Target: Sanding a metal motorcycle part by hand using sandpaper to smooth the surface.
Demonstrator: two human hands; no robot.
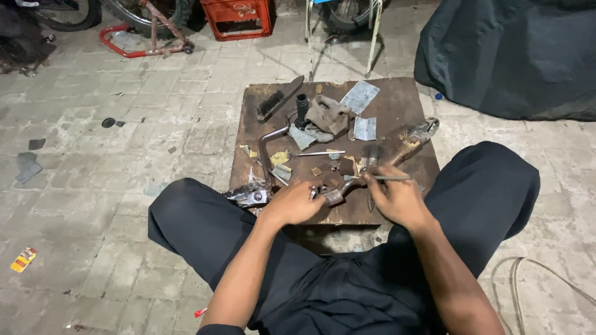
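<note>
Person sat on paved floor, legs in dark trousers [484, 186] spread either side of a low brown wooden board [403, 99].

Left hand [295, 203] lay at the near edge of the board, fingers curled down and closed over the near end of a rusty bent metal part [347, 186]; the part came out from under the fingertips and ran up and to the right, away from the palm. Small metal fittings showed just beside the fingertips; could not tell them apart.

Right hand [397, 197] sat just right of that, fingers pinched shut round a thin metal rod [392, 178], which lay crosswise above the knuckles with its tip pointing right. The rod's held end met the rusty part close to the left hand's grip, so both hands worked one spot.

Further along, the rusty part led toward a grimy lever-like piece [417, 133] near the board's right edge. Mid-board: scraps of sandpaper [279, 158], a slim pale rod [320, 153], a curved pedal crank [267, 146] on the left side.

Far half of board: wire brush [276, 102], black rubber grip [302, 110] standing upright, crumpled rag [328, 115], two grey sheets [360, 96].

Beyond the board: red plastic crate [239, 18], red tube frame [136, 43], dark tarpaulin [509, 56] at right.
</note>
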